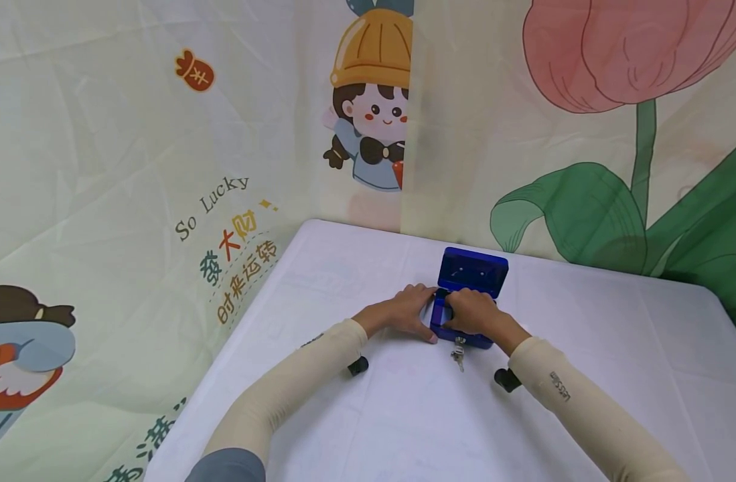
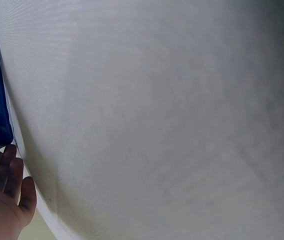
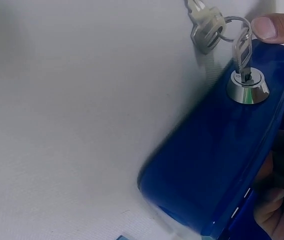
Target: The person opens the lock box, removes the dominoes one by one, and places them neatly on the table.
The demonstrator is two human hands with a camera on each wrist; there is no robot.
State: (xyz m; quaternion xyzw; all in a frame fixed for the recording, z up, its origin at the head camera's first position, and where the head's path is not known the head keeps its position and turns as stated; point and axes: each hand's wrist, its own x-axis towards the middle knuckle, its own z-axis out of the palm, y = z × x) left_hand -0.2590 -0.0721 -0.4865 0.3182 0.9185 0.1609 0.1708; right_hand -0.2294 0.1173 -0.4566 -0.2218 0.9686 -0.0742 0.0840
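Note:
A blue cash box [image 1: 461, 338] stands on the white table with its lid [image 1: 473, 271] raised. My left hand [image 1: 411, 313] holds its left end, thumb at the front corner and fingers round the back one. In the left wrist view that hand [image 2: 7, 200] shows beside the blue side wall. My right hand [image 1: 473, 311] reaches down into the box, its fingers partly hidden by the wall. A small dark thing lies by these fingers; whether they hold it is unclear. One key sits in the silver lock [image 3: 248, 87], with another key [image 3: 209, 32] on the same ring.
The white table [image 1: 368, 415] runs up to a patterned cloth backdrop [image 1: 283, 100] behind and on the left. Black camera mounts [image 1: 507, 380] are under both wrists. Cream sleeves cover the forearms.

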